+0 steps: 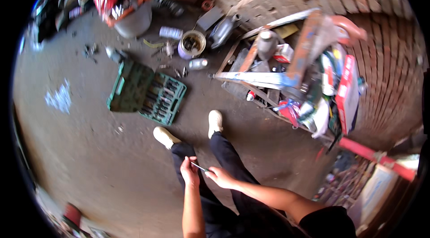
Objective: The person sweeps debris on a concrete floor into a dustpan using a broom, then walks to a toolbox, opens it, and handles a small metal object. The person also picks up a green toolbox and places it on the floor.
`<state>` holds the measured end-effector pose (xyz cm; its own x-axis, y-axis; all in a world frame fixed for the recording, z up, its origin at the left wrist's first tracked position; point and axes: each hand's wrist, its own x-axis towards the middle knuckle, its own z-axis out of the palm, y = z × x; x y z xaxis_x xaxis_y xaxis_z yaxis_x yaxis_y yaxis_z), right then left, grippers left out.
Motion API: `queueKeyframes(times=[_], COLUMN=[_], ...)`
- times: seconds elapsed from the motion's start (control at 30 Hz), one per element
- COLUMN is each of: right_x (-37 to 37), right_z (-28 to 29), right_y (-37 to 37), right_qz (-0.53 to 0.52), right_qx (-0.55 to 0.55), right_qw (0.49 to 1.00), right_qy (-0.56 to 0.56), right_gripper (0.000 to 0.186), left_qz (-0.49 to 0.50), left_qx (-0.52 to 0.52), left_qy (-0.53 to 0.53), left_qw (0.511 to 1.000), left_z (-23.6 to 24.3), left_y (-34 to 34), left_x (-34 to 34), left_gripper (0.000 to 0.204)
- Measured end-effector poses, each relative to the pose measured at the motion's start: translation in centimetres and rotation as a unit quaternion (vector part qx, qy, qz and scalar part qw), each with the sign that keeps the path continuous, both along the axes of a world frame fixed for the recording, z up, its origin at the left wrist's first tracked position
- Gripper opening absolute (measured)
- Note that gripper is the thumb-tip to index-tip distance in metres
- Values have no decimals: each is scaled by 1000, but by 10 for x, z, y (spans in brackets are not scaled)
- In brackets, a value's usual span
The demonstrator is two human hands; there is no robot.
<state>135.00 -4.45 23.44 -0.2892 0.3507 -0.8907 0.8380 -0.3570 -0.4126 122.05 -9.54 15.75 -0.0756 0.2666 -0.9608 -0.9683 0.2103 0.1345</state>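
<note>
Thin rod held between both hands

Thin metal rod spans left hand and right hand, each pinching one end, above the person's legs. Open green socket case lies on the concrete floor ahead; cluttered rack at right.

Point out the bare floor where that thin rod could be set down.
Bare floor lies left of the shoes and below the open green tool case. Both the left hand and the right hand hold the rod. It is crowded around the shelf rack and the cans up top.
</note>
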Motion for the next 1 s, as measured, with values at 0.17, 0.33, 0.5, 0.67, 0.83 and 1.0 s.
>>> queueKeyframes(times=[0.17, 0.33, 0.5, 0.67, 0.83, 1.0], right_x=[8, 22, 71, 136, 237, 330], right_z=[124, 178, 174, 201, 240, 243], right_y=[14, 30, 53, 85, 98, 102], right_qz=[-135, -321, -504, -521, -567, -508], right_qx=[104, 195, 306, 201, 114, 227], right_qw=[982, 912, 804, 816, 787, 814], right_qy=[82, 165, 78, 152, 216, 168], right_gripper=[29, 18, 28, 25, 28, 24], left_qz=[-78, -270, -436, -512, -537, -513], left_qx=[16, 168, 257, 290, 144, 119], left_qy=[111, 155, 270, 564, 635, 575], left_qw=[991, 935, 819, 579, 536, 626], left_z=[94, 207, 259, 224, 191, 132], left_y=[34, 79, 137, 224, 270, 299], left_x=[-29, -4, 71, 157, 204, 174], left_gripper=[33, 22, 28, 42, 41, 35])
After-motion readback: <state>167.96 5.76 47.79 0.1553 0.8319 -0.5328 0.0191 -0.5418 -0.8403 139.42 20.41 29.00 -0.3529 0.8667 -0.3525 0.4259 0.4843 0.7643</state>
